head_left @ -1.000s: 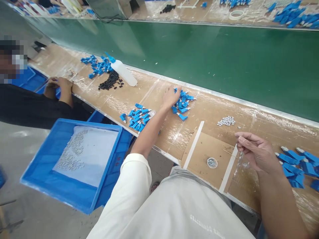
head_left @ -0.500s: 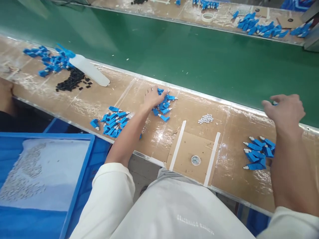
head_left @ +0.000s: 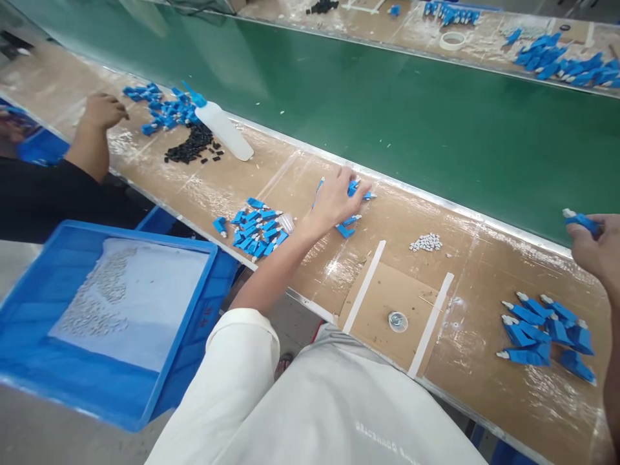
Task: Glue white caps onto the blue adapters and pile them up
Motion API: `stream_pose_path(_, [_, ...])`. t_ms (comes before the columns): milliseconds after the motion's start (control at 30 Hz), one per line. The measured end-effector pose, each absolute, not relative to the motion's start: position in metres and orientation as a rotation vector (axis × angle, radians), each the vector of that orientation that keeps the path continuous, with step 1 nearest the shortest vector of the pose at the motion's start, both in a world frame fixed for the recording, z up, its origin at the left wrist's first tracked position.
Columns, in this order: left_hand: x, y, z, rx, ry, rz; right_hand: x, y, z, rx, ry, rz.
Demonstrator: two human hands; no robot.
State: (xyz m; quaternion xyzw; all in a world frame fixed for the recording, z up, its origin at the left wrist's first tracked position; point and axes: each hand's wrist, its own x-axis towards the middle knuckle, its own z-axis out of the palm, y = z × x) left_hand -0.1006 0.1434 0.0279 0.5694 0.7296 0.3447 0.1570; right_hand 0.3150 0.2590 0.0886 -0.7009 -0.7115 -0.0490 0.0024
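Note:
My left hand point(head_left: 336, 200) rests over a small group of blue plastic parts point(head_left: 345, 230) in the middle of the bench, thumb apart from the fingers. It covers some of those parts. At the right edge, my right hand point(head_left: 599, 248) pinches one blue plastic part with a white tip point(head_left: 581, 221) above the belt's near edge. Below it lies a pile of similar white-tipped blue parts point(head_left: 533, 329). Another cluster of blue parts point(head_left: 259, 226) sits left of my left forearm, partly under a small clear bag. Tiny white pieces point(head_left: 426, 242) form a heap between my hands.
A green conveyor belt point(head_left: 387, 129) runs behind the bench. Cardboard point(head_left: 387, 290) with white tape strips bears a small round cup point(head_left: 398, 321). Left are a white bottle point(head_left: 225, 132), black pieces point(head_left: 191, 143), a blue tray point(head_left: 208, 265) and a co-worker's hand point(head_left: 104, 111).
The view has shifted left. My right hand has turned and now shows a blue part in its fingers. The left hand has slid over its pile. The co-worker's hand has come onto the bench.

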Motion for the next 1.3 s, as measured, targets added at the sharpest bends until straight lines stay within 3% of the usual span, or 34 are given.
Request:
stream_pose_path(133, [-0.090, 0.090, 0.020, 1.703, 1.788, 0.764, 0.292, 0.200, 0.099, -2.084, -2.081, 0.487])
stream_pose_path(233, [-0.088, 0.079, 0.009, 1.691, 1.884, 0.673, 0.268, 0.149, 0.092, -1.768, -2.063, 0.994])
stream_pose_path(333, [-0.078, 0.072, 0.010, 1.687, 1.965, 0.722, 0.244, 0.108, 0.080, -1.552, -2.061, 1.224])
stream_pose_path(533, [-0.020, 0.013, 0.032, 1.386, 1.459, 1.115, 0.217, 0.069, 0.065, -1.272, -2.059, 1.161])
stream_pose_path(733, [0.029, 0.001, 0.013, 1.082, 1.071, 1.372, 0.202, 0.049, 0.067, -1.199, -2.134, 0.973])
stream_pose_path(900, [0.025, 0.006, 0.002, 0.859, 0.977, 1.480, 0.222, 0.044, 0.058, -1.261, -1.940, 1.272])
stream_pose_path(1067, [0.006, 0.004, -0.004, 0.534, 0.976, 1.476, 0.251, 0.049, 0.028, -1.497, -1.715, 1.212])
stream_pose_path(1300, [0.004, 0.006, -0.023, 0.270, 0.938, 1.407, 0.228, 0.037, 0.010, -1.443, -1.641, 1.556])
